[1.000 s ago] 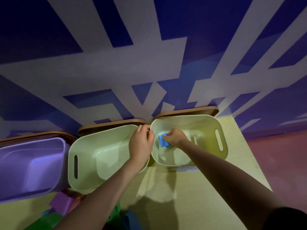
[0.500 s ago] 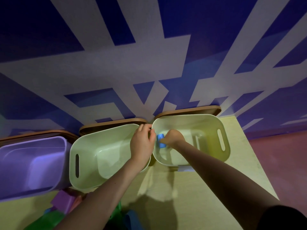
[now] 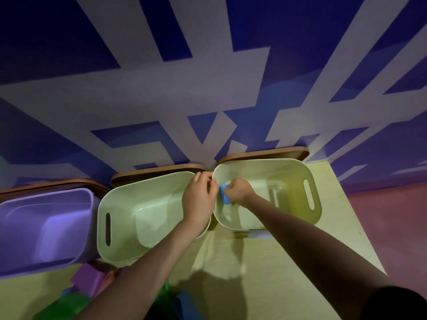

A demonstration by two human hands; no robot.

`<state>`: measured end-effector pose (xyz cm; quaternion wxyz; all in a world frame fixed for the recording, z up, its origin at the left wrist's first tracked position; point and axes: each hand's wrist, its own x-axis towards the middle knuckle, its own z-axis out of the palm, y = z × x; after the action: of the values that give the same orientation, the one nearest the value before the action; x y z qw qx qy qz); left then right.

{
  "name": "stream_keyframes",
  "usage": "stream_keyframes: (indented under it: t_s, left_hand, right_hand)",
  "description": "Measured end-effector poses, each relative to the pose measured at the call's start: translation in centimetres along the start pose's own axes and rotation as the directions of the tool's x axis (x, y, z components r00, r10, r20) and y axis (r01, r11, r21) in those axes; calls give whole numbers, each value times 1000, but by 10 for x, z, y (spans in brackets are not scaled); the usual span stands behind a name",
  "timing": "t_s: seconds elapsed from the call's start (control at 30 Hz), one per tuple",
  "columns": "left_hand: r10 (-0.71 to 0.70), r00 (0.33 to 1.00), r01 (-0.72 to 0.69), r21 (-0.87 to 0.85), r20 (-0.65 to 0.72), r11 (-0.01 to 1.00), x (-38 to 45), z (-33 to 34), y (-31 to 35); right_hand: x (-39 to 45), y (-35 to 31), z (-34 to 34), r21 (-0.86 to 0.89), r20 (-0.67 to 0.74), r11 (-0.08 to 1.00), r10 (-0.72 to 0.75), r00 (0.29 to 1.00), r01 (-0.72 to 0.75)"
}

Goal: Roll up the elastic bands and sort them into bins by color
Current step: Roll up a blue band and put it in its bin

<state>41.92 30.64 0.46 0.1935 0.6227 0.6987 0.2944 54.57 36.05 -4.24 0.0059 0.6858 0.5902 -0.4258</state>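
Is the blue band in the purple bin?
No, the right hand holds the blue band over the pale green bin on the right, far from the purple bin.

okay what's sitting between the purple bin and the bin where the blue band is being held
In the head view, one pale green bin stands between the purple bin and the right-hand bin.

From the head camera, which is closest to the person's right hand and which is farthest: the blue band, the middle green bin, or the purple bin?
Measured from the right hand:
1. Blue rolled band: pinched in that hand, over the right green bin.
2. Middle green bin: just left of it, under the left hand.
3. Purple bin: far left.
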Motion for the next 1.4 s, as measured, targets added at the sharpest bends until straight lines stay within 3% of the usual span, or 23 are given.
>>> stream_keyframes:
  t_s: [0.17,0.37,1.13,1.4]
  left_hand:
    - [-16,1000,16,-26,0,1000,-1,0,1]
    - [-16,1000,16,-12,11,1000,-1,0,1]
    - [-17,1000,17,-6,13,1000,-1,-1,2]
    - [49,998,-52,115,34,992,1,-7,1]
  right_hand:
    - [1,13,-5,11,-32,997,77,997,-77]
    - [4,10,2,29,44,997,65,997,-66]
    - [0,11,-10,26,8,998,65,998,-65]
    - [-5,12,-17,35,27,995,92,995,-93]
